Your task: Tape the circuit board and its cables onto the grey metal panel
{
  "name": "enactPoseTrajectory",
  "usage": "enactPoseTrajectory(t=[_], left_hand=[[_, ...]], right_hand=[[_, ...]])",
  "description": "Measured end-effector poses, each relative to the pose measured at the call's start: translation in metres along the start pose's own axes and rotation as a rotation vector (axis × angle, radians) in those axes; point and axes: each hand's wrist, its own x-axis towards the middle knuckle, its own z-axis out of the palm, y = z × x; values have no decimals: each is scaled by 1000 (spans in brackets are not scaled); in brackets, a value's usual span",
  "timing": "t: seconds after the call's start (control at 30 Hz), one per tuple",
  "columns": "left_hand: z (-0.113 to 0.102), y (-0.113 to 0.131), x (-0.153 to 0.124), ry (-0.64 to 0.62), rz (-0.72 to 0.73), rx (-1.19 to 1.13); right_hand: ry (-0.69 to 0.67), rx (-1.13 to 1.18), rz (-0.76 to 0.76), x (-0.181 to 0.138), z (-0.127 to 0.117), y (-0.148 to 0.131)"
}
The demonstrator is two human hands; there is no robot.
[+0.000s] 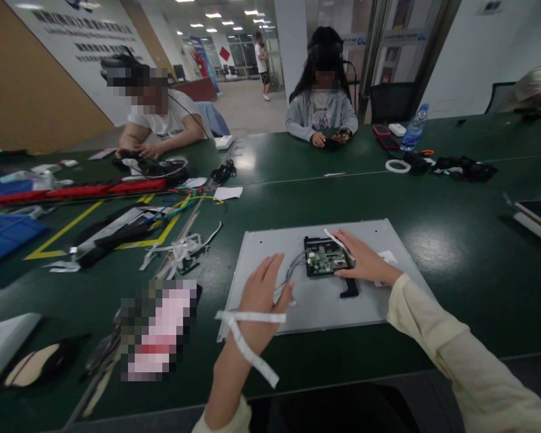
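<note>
A green circuit board point(328, 261) in a black frame lies on a grey flat panel point(270, 240), with grey cables point(293, 263) running off its left side. My left hand point(259, 297) hovers beside the cables, fingers stretched out; whether it touches them I cannot tell. White tape strips point(252, 355) cross the back of that hand and hang past the wrist. At the board's right edge is my right hand point(363, 258), thumb and fingers spread apart. Another white strip point(340, 245) runs along its index finger. Below the board sits a black L-shaped piece point(350, 288).
Left of the panel are tangled white strips point(183, 252), a phone point(162, 331) and a mouse point(40, 364). A tape roll point(397, 166) and a water bottle point(415, 127) stand farther back. Two people point(322, 108) in headsets sit across the green table point(297, 195).
</note>
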Motion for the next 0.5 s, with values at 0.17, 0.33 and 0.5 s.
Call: enactPoseTrajectory(t=[0.17, 0.33, 0.5], left_hand=[[51, 22, 68, -181, 122, 57], [99, 25, 99, -172, 126, 75], [123, 17, 112, -176, 199, 65]], right_hand=[[26, 2, -29, 1, 2, 1], [50, 13, -47, 4, 5, 5], [41, 27, -19, 5, 6, 5]])
